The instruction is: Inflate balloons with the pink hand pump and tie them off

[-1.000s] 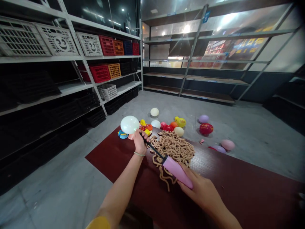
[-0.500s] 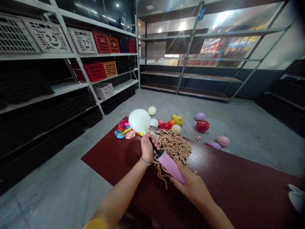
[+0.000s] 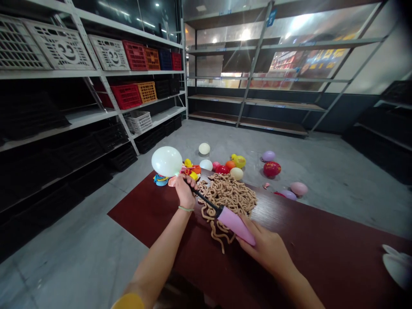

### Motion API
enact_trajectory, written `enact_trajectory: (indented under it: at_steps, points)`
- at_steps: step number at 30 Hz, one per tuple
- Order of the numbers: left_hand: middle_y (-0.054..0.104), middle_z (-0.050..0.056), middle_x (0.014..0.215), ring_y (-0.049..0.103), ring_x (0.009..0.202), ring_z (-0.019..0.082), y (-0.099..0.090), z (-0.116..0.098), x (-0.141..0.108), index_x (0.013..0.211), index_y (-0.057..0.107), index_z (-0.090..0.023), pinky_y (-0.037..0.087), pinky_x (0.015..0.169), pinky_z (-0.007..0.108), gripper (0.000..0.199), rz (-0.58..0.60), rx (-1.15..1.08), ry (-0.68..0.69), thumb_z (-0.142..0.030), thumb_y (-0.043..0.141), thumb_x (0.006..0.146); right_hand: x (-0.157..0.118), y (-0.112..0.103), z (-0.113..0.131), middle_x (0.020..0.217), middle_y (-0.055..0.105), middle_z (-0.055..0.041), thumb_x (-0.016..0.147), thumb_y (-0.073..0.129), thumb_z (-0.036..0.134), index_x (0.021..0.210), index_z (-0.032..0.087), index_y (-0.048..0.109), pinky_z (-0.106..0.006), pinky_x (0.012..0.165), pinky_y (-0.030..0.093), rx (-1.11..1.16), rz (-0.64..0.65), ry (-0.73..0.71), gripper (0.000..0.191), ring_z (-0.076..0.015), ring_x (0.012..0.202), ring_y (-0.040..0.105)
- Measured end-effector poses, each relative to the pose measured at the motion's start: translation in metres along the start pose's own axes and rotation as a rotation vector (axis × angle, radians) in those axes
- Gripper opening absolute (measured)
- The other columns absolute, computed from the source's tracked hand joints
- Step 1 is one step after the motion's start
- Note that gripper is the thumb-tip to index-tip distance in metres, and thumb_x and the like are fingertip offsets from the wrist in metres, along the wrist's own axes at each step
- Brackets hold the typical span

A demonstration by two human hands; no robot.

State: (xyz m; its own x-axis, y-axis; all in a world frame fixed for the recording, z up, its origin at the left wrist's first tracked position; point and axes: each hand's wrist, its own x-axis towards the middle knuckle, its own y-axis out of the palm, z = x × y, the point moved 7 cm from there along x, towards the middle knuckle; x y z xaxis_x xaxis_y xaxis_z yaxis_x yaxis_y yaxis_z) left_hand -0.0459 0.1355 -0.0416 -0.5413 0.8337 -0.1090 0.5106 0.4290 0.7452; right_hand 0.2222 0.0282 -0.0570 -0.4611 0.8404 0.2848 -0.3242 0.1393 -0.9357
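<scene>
In the head view, my left hand [image 3: 186, 192] is curling snugly round the black front end of a pump [image 3: 236, 225], fingers wrapped with hardly any gap, right where a balloon [image 3: 166, 162] is sitting on it. I cannot tell whether my fingertips are also pinching its neck. The balloon is bulging into a smooth, glossy, pale mint oval above the table's far left corner. My right hand [image 3: 268, 246] is wrapping the rear of the pump's matt pink, rounded plastic body, fingers bent as far as its thickness allows; a thin black rod is showing between my two hands, slanting up to the left. A pale cord bracelet [image 3: 186, 209] is circling my left wrist.

Beneath the pump, a heap of tan, matt, worm-like strands [image 3: 230, 193] is tangling on the dark red, softly shining table [image 3: 148, 219], a few curls straying towards me. Limp, wrinkled balloons [image 3: 161, 180] are lying behind my left hand. Beyond the table, plump, mostly egg-shaped balloons [image 3: 272, 169] are resting on the dull grey floor [image 3: 322, 167].
</scene>
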Motion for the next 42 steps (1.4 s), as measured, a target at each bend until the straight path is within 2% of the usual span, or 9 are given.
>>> enact_trajectory:
  at_steps: [6, 9, 12, 17, 22, 25, 30, 37, 42]
  points:
    - [0.041, -0.006, 0.058, 0.041, 0.042, 0.008, 0.010, 0.042, -0.031, 0.072, 0.040, -0.021, 0.035, 0.039, 0.020, 0.019, 0.114, 0.042, -0.081, -0.029, 0.052, 0.084, 0.000, 0.006, 0.007, 0.116, 0.070, -0.0088, 0.092, 0.053, 0.037, 0.145, 0.025, 0.042, -0.032, 0.064, 0.056, -0.084, -0.065, 0.052, 0.056, -0.0247, 0.087, 0.071]
    - [0.043, -0.005, 0.058, 0.042, 0.042, 0.008, 0.014, 0.054, -0.042, 0.072, 0.042, -0.021, 0.037, 0.038, 0.021, 0.024, 0.161, 0.101, -0.107, -0.035, 0.053, 0.088, 0.001, 0.008, 0.010, 0.114, 0.070, -0.0095, 0.092, 0.053, 0.038, 0.146, 0.024, 0.041, -0.030, 0.059, 0.055, -0.090, -0.068, 0.059, 0.057, -0.0238, 0.081, 0.071]
    - [0.042, -0.006, 0.056, 0.041, 0.040, 0.008, 0.015, 0.051, -0.042, 0.074, 0.042, -0.021, 0.035, 0.036, 0.020, 0.024, 0.153, 0.099, -0.125, -0.037, 0.054, 0.089, 0.003, 0.007, 0.014, 0.116, 0.070, -0.0097, 0.094, 0.051, 0.039, 0.149, 0.024, 0.037, -0.032, 0.061, 0.056, -0.073, -0.046, 0.032, 0.058, -0.0242, 0.083, 0.071]
    - [0.040, -0.006, 0.054, 0.040, 0.039, 0.008, 0.020, 0.023, -0.024, 0.073, 0.043, -0.021, 0.033, 0.036, 0.019, 0.025, 0.165, 0.016, -0.085, -0.036, 0.054, 0.090, 0.005, -0.001, 0.009, 0.123, 0.067, -0.0075, 0.096, 0.052, 0.041, 0.150, 0.027, 0.034, -0.034, 0.075, 0.057, -0.028, -0.032, -0.011, 0.059, -0.0243, 0.097, 0.070]
    - [0.037, -0.007, 0.054, 0.038, 0.039, 0.007, 0.008, -0.004, 0.001, 0.076, 0.043, -0.021, 0.031, 0.036, 0.018, 0.020, 0.074, 0.001, -0.013, -0.033, 0.054, 0.089, 0.004, -0.010, 0.000, 0.117, 0.069, -0.0078, 0.098, 0.050, 0.041, 0.150, 0.026, 0.038, -0.032, 0.078, 0.055, -0.065, -0.033, -0.095, 0.056, -0.0230, 0.097, 0.069]
    - [0.036, -0.008, 0.054, 0.037, 0.038, 0.007, 0.003, -0.011, 0.009, 0.078, 0.044, -0.022, 0.029, 0.035, 0.019, 0.019, 0.044, -0.018, 0.015, -0.033, 0.056, 0.087, 0.004, -0.014, -0.001, 0.111, 0.070, -0.0095, 0.098, 0.050, 0.041, 0.148, 0.022, 0.043, -0.030, 0.076, 0.053, -0.106, -0.066, -0.127, 0.054, -0.0222, 0.092, 0.069]
    - [0.038, -0.007, 0.056, 0.038, 0.040, 0.007, 0.008, 0.008, -0.006, 0.076, 0.042, -0.022, 0.031, 0.036, 0.019, 0.020, 0.049, -0.023, -0.004, -0.032, 0.055, 0.088, 0.004, -0.012, 0.003, 0.098, 0.072, -0.0088, 0.095, 0.054, 0.037, 0.142, 0.018, 0.051, -0.027, 0.067, 0.051, -0.197, -0.116, -0.091, 0.051, -0.0210, 0.080, 0.069]
    - [0.045, -0.005, 0.059, 0.044, 0.043, 0.008, 0.027, 0.056, -0.043, 0.073, 0.045, -0.020, 0.039, 0.039, 0.021, 0.031, 0.234, 0.078, -0.090, -0.043, 0.056, 0.090, 0.003, 0.004, 0.007, 0.111, 0.071, -0.0097, 0.094, 0.053, 0.040, 0.146, 0.019, 0.040, -0.028, 0.059, 0.053, -0.157, -0.136, 0.008, 0.058, -0.0228, 0.085, 0.072]
    - [0.044, -0.006, 0.057, 0.045, 0.042, 0.008, 0.028, 0.051, -0.042, 0.075, 0.044, -0.020, 0.038, 0.040, 0.020, 0.029, 0.273, 0.057, -0.125, -0.041, 0.057, 0.090, 0.006, 0.009, 0.011, 0.122, 0.069, -0.0093, 0.096, 0.050, 0.042, 0.152, 0.024, 0.029, -0.032, 0.064, 0.058, -0.083, -0.099, -0.005, 0.063, -0.0243, 0.094, 0.072]
